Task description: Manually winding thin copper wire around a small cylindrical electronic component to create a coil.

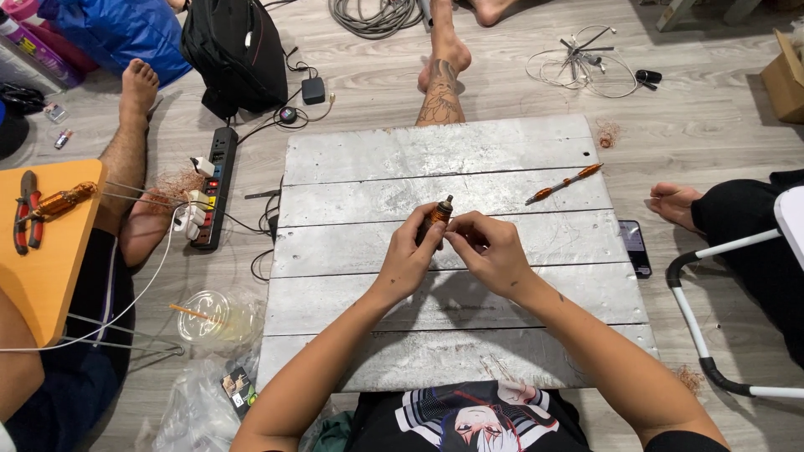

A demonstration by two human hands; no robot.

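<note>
My left hand (pixel 408 255) grips a small cylinder wound with copper wire (pixel 436 215), held upright over the whitewashed plank board (pixel 352 159). My right hand (pixel 490 249) meets it from the right, fingertips pinched close to the cylinder's lower part; whether they pinch a wire strand is too fine to see. An orange-handled tool (pixel 564 183) lies on the board, up and to the right of my hands.
A black power strip (pixel 214 186) with plugs lies left of the board. A phone (pixel 634 247) rests at the board's right edge. Other people's bare legs and feet (pixel 441 71) surround the board. An orange table with pliers (pixel 26 211) is far left, a plastic cup (pixel 207 315) nearby.
</note>
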